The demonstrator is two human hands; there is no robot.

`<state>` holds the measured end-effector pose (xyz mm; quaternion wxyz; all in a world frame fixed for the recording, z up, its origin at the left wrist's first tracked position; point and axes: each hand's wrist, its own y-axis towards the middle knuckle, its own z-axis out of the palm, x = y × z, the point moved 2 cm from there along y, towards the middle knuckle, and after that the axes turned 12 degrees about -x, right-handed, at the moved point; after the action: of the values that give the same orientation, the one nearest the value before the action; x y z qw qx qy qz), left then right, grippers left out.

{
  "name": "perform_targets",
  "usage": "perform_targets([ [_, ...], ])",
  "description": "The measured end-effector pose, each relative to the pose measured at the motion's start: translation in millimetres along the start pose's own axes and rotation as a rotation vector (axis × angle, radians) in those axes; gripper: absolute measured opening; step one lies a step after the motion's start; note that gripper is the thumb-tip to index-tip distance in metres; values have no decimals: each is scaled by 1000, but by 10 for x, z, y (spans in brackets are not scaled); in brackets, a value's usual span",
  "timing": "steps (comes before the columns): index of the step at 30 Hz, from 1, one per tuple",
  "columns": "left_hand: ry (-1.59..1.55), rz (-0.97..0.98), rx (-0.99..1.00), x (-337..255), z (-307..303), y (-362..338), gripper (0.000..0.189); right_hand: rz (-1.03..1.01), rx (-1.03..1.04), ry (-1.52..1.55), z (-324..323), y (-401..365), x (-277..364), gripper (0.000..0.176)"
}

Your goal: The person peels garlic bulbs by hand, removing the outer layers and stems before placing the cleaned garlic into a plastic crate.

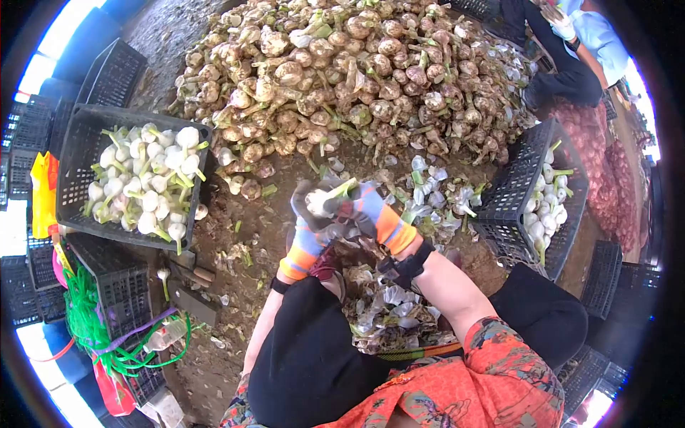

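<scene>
Both my hands wear striped gloves with dark palms and meet in front of my knees. My left hand (308, 217) is closed around a garlic bulb (319, 202), whose cut green stem points up to the right. Pressed against the same bulb from the other side, my right hand (365, 210) has its fingers curled in. Part of the bulb is hidden by the gloves, and motion blurs the fingers slightly. Beyond my hands lies a big heap of unpeeled, soil-stained garlic (342, 78).
At left, a black crate (68, 192) holds clean white garlic; another crate (499, 192) with garlic tilts at right. Peeled skins (421, 192) litter the ground. Green twine (85, 307) and a wooden-handled tool (203, 277) lie left. A co-worker's gloved hand (564, 27) shows top right.
</scene>
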<state>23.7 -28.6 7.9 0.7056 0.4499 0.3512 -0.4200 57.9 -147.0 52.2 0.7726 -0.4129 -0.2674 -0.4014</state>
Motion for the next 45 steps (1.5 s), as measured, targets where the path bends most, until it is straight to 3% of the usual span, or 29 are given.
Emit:
perform_targets([
  [2,115,-72,-10,135,-91,-136,109,-51,-83,-44,28,7,-90,41],
  [3,1,-212,-89,35,10,-124,110,-781,3,-457,-136,180,-327,43],
  [4,-112,-348,-169,-12,47,-113,111,-782,8,-455,-165,207,-372,43],
  [6,-8,-264,-91,-42,-39,-102,110,-315,-86,-384,-231,230,-506,46],
  [7,-54,-351,-113,-148,10,-84,109,-69,-85,240,-65,81,-366,45],
  [9,-107,-439,-132,-124,31,-92,108,-94,-57,102,-95,31,-320,44],
  [12,168,-293,-128,58,-38,-130,103,-146,-56,-141,-74,-32,-176,42],
  [14,-10,-242,-78,-4,-12,-146,86,87,-33,3,-132,8,-160,40],
  [15,-10,-240,-76,-91,14,-96,86,84,-32,3,-132,28,-169,40],
  [17,185,-338,-111,-280,19,22,70,-393,69,-393,-76,69,-132,38],
  [18,186,-339,-112,-277,-37,4,70,-391,69,-392,-92,74,-98,38],
  [20,-60,-701,-282,-157,-162,-94,63,-856,44,-1144,-116,43,25,39],
  [22,-207,-695,-298,-129,-103,-60,57,-777,14,-1112,-121,77,13,37],
  [24,405,-190,-185,-157,-17,-28,46,-608,-56,-868,-168,68,-54,34],
  [26,408,-133,-179,-119,-157,-27,41,-616,-138,-984,-218,64,-83,30],
  [28,211,-447,-118,-121,-264,23,54,-220,-127,-425,-193,67,-70,25],
  [29,139,-668,-105,-126,-293,-10,57,-157,-113,-348,-193,28,-23,24],
  [32,6,-544,-119,-122,-207,-17,60,-273,-252,-479,-310,111,-268,25],
  [33,267,-355,-43,35,-316,-89,58,-562,-151,-839,-252,38,-191,23],
  [34,266,-356,-47,22,-307,-108,58,-559,-148,-841,-207,0,-113,23],
  [36,112,-490,-285,-38,-331,-144,42,-188,-219,-518,-173,-16,-26,21],
  [37,200,-712,-343,-222,-266,-131,27,-339,-400,-344,-300,143,-75,20],
  [38,196,-703,-347,-214,-301,-108,27,-540,-387,-261,-583,353,-88,19],
  [40,376,-388,-82,-355,-324,6,49,-205,-397,50,-687,314,29,18],
  [42,-56,-508,-189,-388,-16,-21,76,-305,-458,-125,-471,177,117,15],
  [43,-193,-528,-126,-279,4,-32,94,-237,-463,-395,-500,184,35,13],
  [44,-196,-531,-128,-197,37,-53,94,-291,-367,-300,-114,-56,226,15],
  [45,-216,-509,-174,-131,81,-67,92,-370,-331,-417,-193,-11,6,16],
])
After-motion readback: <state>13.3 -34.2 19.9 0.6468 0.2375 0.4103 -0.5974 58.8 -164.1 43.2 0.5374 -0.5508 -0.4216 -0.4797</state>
